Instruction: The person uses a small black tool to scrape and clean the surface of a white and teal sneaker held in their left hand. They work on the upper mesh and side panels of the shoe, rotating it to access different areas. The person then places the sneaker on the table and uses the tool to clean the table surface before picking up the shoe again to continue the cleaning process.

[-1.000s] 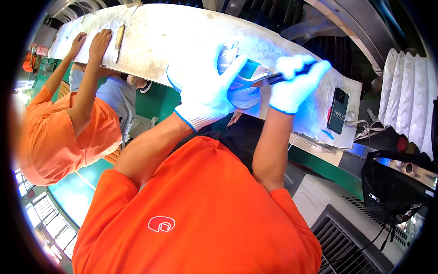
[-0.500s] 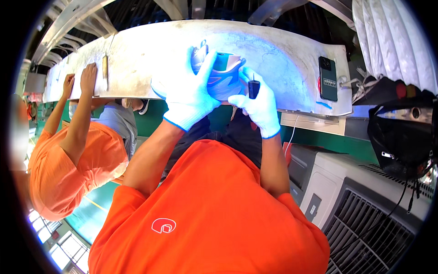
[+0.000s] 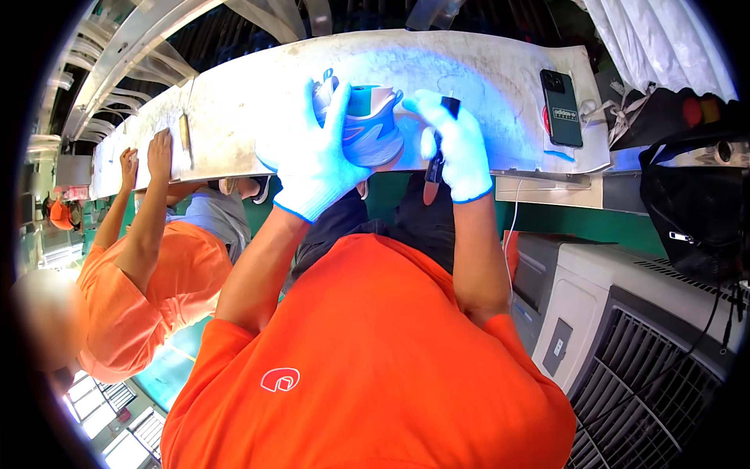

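My left hand [image 3: 322, 160], in a white knit glove with blue trim, is closed round a light-coloured sneaker [image 3: 381, 139] near the front edge of the table. The sneaker has a teal lining, and my palm covers part of its side. Just to the right, my right hand [image 3: 462, 148], gloved the same way, grips a slim black tool [image 3: 434, 166]. This tool has a reddish-brown end pointing down toward me; its exact kind cannot be made out. A gap separates the tool from the sneaker. Blue light falls over both gloves and the shoe.
A dark phone [image 3: 561, 109] lies on the worn pale table [image 3: 242, 94] at the right. A yellow-handled tool [image 3: 184, 133] rests further left, beside the hands of a person in an orange shirt [image 3: 180, 270]. A black bag [image 3: 691, 211] hangs at the right, above a grey machine [image 3: 582, 313].
My right hand has drawn away from the sneaker and turned, so the tool's reddish-brown end now shows below it. My left hand still holds the sneaker. The whole view has shifted slightly.
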Demonstrator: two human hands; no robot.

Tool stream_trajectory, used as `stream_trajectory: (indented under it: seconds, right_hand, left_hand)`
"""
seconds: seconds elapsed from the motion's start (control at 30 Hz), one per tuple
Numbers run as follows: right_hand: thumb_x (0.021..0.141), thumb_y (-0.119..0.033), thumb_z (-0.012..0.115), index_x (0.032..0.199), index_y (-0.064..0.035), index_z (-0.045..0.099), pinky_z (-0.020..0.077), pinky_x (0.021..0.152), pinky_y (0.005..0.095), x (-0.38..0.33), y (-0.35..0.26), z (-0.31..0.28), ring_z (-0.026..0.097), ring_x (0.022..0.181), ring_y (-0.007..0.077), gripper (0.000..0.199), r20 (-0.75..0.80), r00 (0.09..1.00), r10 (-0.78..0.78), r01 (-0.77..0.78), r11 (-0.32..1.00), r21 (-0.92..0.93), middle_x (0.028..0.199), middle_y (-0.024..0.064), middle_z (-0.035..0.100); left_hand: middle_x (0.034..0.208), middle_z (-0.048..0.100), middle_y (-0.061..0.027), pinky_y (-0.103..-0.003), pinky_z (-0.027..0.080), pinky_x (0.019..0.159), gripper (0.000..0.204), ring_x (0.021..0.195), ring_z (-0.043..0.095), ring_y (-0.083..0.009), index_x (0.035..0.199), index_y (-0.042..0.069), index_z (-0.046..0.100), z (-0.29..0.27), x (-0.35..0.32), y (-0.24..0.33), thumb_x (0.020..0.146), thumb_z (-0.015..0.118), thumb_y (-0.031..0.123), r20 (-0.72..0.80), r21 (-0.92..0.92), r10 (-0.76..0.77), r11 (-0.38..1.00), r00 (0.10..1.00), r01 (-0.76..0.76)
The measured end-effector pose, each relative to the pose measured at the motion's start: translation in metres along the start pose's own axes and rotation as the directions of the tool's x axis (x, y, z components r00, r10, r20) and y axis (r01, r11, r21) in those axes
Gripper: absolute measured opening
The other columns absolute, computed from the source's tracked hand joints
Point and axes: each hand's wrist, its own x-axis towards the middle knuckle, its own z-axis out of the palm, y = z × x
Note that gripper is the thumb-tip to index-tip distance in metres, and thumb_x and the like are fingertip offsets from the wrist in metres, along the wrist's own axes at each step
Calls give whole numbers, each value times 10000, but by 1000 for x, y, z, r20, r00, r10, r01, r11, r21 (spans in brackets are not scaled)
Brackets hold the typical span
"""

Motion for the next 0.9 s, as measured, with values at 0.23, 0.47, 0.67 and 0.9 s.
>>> stream_trajectory:
  seconds: [0.23, 0.47, 0.67, 0.9]
  right_hand:
    - [899, -112, 904, 1463, -23, 675, 487, 546, 260, -11, 2, -3, 588, 603, 65, 615, 179, 981, 74, -6, 934, -358, 1009, 16, 736]
    - [1010, -190, 807, 1376, -10, 720, 514, 566, 282, 2, -5, -12, 637, 623, 95, 417, 204, 974, 96, -35, 957, -287, 1001, 66, 774]
    - [1114, -310, 711, 1011, -69, 672, 657, 853, 443, 27, 7, 12, 789, 986, 310, 265, -189, 948, 257, -127, 847, 517, 1129, 190, 794]
    - [1063, -293, 769, 999, -61, 761, 543, 758, 330, 37, 29, 42, 688, 809, 158, 241, -212, 969, 130, -57, 947, 317, 908, 41, 733]
  left_hand:
    - [1681, 401, -321, -661, 481, 1126, 1347, 1475, 517, -544, 1700, 137, 477, 4, -1, -3, 512, 1028, 450, 3, 26, 9, 1000, 1000, -9]
    - [1614, 506, -283, -637, 488, 1041, 1269, 1402, 585, -509, 1619, 135, 591, 8, -1, -7, 455, 1006, 425, -142, -21, 90, 995, 986, -94]
    - [1611, 502, -284, -590, 432, 1020, 1082, 1370, 604, -484, 1570, 181, 642, 15, -7, -2, 591, 1018, 451, -228, 74, 84, 995, 970, -69]
    - [1466, 687, -251, -530, 477, 902, 1025, 1249, 681, -454, 1523, 140, 668, 16, -7, -9, 623, 1015, 486, -277, 29, 129, 992, 952, -126]
